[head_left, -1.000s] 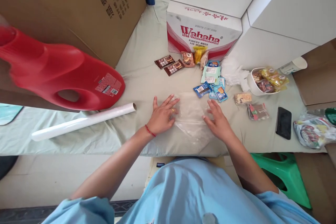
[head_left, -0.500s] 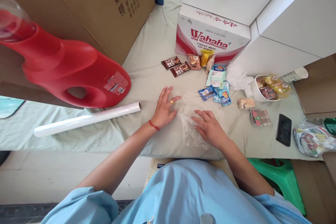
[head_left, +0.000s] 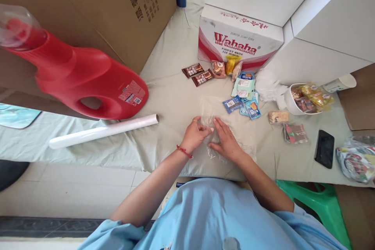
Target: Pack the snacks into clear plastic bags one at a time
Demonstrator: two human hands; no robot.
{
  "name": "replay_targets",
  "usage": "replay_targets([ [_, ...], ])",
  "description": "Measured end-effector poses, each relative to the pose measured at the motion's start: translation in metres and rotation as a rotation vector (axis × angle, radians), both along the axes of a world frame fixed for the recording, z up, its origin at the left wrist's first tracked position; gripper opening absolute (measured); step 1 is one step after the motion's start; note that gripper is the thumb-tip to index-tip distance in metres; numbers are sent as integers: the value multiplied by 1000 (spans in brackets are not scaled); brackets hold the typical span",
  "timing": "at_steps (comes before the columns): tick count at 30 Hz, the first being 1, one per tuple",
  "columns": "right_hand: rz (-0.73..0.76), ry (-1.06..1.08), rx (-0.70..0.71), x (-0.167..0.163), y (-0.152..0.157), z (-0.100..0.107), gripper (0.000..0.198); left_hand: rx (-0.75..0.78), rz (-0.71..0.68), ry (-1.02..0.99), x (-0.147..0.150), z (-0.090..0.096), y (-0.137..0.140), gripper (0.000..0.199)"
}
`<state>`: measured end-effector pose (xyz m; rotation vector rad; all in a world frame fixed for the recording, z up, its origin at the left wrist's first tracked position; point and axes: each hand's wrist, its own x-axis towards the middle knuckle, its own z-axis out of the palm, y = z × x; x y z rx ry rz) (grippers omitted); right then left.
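A thin sheet of clear plastic wrap (head_left: 207, 105) lies crumpled on the cloth-covered table in front of me. My left hand (head_left: 194, 136) is curled at its left side, thumb and fingers closed on the film. Just to the right, my right hand (head_left: 226, 141) rests on the same film with its fingers stretched out flat. The fingertips of both hands nearly meet. Beyond them lie several blue snack packets (head_left: 233, 104), a pale green packet (head_left: 243, 88) and two brown cocoa packets (head_left: 202, 77).
A roll of film (head_left: 104, 131) and a big red jug (head_left: 102, 74) stand at left, before a cardboard box (head_left: 88, 8). Behind is a Wahaba-style water carton (head_left: 240, 39). At right are a white bowl of snacks (head_left: 290, 103), a phone (head_left: 324, 149) and a green stool (head_left: 325, 203).
My left hand has moved right and toward me, its spread fingers closing on the film. My right hand has shifted slightly left, close to it. The view has tilted a little.
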<state>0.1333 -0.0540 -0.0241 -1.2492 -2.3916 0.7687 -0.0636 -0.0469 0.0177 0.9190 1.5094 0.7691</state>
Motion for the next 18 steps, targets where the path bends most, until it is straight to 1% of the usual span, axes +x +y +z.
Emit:
replay_targets([
  [1,-13,15,-2,2,0,-1,112,-10,-28,-2,0,-1,1,88],
  [2,-25,27,-4,4,1,-2,114,-20,-62,10,-2,-2,2,83],
  [3,-36,35,-4,6,1,-3,115,-30,-98,24,-4,-4,2,73],
  [6,-53,39,-4,12,1,-5,117,-46,-171,17,-11,-5,3,30],
  [7,-52,33,-1,13,1,-6,116,-24,-174,-1,-13,-4,3,22],
  [8,-46,26,3,14,1,-6,115,15,-163,-20,-14,-3,3,18],
  [10,-30,15,14,13,0,-7,110,106,-111,-57,-14,0,2,20],
  [11,-23,11,19,11,0,-7,108,129,-83,-94,-13,1,2,22],
  [12,-18,9,25,9,0,-7,107,122,-58,-149,-12,3,1,25],
  [15,-17,-6,37,2,-1,-6,104,23,-11,-316,-7,3,-2,36],
  [16,-22,-17,39,0,-2,-6,104,10,10,-318,-6,2,-4,39],
  [18,-37,-43,36,-4,-3,-5,103,12,55,-233,-9,0,-6,42],
])
